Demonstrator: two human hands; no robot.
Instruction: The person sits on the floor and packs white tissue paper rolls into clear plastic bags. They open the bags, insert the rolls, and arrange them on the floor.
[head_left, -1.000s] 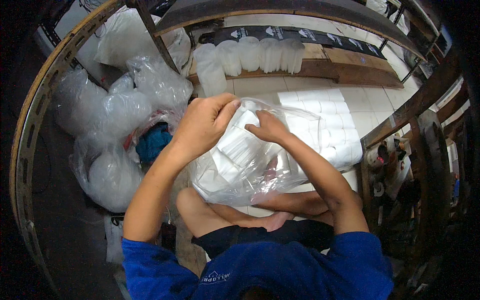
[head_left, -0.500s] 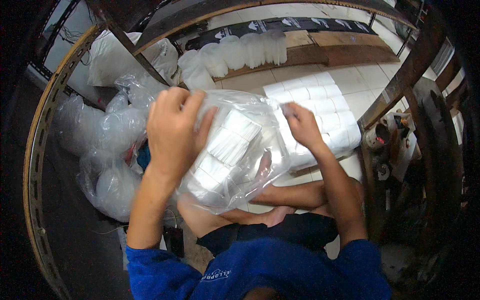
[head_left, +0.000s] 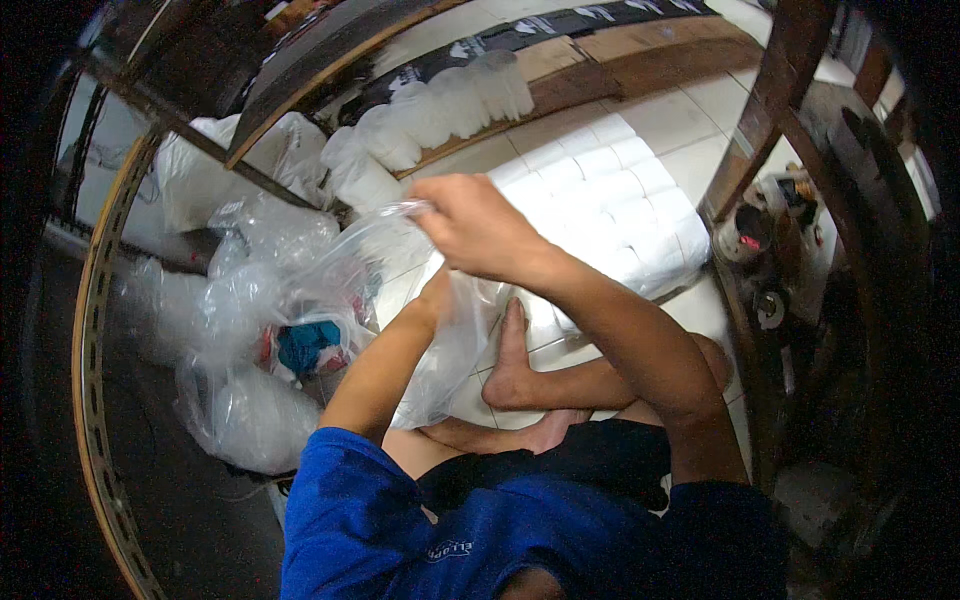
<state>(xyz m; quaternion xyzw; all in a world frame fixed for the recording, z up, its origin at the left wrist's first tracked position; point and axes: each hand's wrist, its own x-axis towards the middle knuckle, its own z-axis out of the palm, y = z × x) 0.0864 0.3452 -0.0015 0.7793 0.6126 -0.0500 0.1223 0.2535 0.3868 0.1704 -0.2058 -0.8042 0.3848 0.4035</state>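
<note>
My right hand [head_left: 478,228] has crossed toward the left, its fingers closed on the gathered top edge of a clear plastic bag [head_left: 442,362]. The bag hangs over my folded legs, and its film stretches out to the left of that hand. Behind and below the right hand, my left hand [head_left: 437,290] shows only near the wrist. Its fingers are hidden by the right hand and the film, so I cannot make out what they hold. The white bundles inside the bag are mostly covered now.
A block of white rolled or folded bundles [head_left: 640,200] lies on the tiled floor ahead. Filled translucent bags [head_left: 440,112] line a wooden board at the back. Clear bags [head_left: 240,300] and teal cloth [head_left: 308,345] sit at left. Shelf posts [head_left: 740,160] stand on both sides.
My right hand has moved left across to the bag's top edge. The left hand has gone lower and behind it. The bag has turned and its bundles have dropped from clear sight.
</note>
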